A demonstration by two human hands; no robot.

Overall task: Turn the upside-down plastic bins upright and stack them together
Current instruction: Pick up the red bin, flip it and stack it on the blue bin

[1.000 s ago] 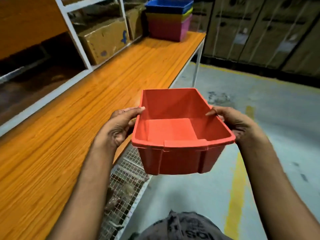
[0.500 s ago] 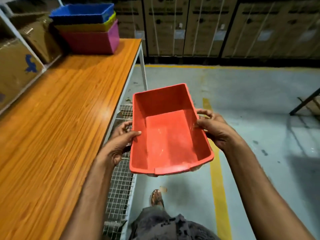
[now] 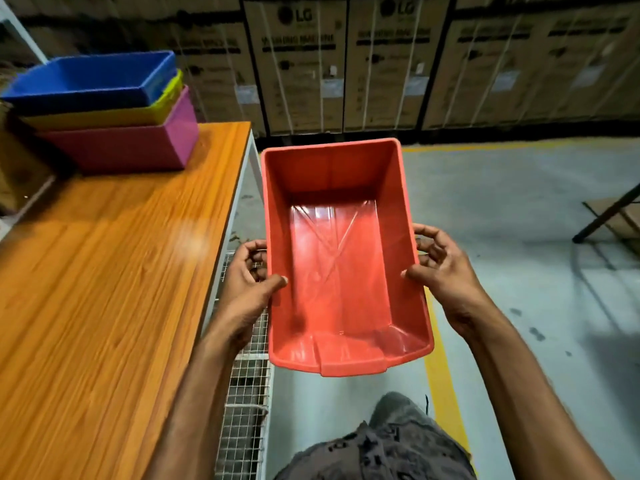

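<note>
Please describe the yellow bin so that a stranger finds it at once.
At the far end of the wooden table stands a stack of three bins. The yellow bin is the middle one: only its rim shows, between the blue bin above and the pink bin below.

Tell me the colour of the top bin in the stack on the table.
The top bin is blue, clearest in the head view.

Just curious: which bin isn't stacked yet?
The red bin, held by left hand and right hand; blue bin, yellow bin and pink bin sit nested.
</note>
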